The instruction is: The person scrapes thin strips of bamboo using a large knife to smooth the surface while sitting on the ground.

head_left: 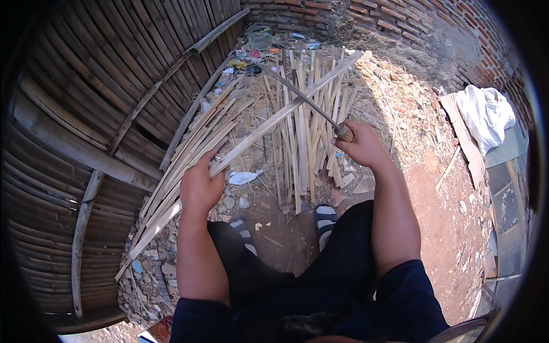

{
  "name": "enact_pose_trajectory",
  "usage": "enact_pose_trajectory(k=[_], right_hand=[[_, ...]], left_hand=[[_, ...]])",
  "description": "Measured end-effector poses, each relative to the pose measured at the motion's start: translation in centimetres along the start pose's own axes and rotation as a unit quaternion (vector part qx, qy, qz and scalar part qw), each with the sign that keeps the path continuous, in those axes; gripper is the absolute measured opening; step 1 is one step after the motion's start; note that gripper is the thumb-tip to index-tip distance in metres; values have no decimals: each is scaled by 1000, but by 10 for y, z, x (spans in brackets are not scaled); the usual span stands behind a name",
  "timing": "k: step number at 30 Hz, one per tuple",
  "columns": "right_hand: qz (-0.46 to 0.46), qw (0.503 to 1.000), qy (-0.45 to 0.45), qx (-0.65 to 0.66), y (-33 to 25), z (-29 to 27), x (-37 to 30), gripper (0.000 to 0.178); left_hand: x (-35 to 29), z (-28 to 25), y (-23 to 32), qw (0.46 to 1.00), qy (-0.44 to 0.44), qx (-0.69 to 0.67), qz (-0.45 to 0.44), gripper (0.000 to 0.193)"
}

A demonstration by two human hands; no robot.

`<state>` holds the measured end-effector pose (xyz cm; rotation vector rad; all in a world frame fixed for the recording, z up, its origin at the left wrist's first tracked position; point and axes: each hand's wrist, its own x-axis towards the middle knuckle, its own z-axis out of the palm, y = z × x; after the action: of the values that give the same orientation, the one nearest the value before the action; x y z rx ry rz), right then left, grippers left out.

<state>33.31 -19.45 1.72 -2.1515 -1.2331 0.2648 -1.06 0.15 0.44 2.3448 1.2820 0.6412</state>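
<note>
My left hand (203, 186) is closed around a long pale bamboo slat (260, 132), which slants up to the far right. A similar pale length shows below that hand, seemingly the same slat. In my right hand (365, 146) is the rounded wooden handle of a long, narrow-bladed knife (323, 115). Its dark blade points to the far left and crosses the slat near the middle of the view; whether they touch, I cannot tell. Beneath them many loose bamboo strips (300, 154) lie lengthwise on the ground.
More strips (197, 146) lie at the left, along a bamboo-slat wall (108, 74). A brick wall (400, 26) stands at the back. White cloth (486, 117) and boards (506, 200) are at the right. Rubble and a white scrap (245, 177) lie near my sandalled feet.
</note>
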Motion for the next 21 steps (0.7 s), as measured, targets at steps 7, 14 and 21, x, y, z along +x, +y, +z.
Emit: enact_pose_trajectory(k=[7,14,21], right_hand=[[-117,975,-144,-120,-58,23,-18,37],[18,1000,16,14,10,-2,8,35],[-99,988,-86,-83,-27,22,-12,36]], left_hand=[[3,5,5,997,-60,38,-18,51],[-1,-1,-7,1000,0,8,2,53],[1,9,5,999,-32,14,0,51]])
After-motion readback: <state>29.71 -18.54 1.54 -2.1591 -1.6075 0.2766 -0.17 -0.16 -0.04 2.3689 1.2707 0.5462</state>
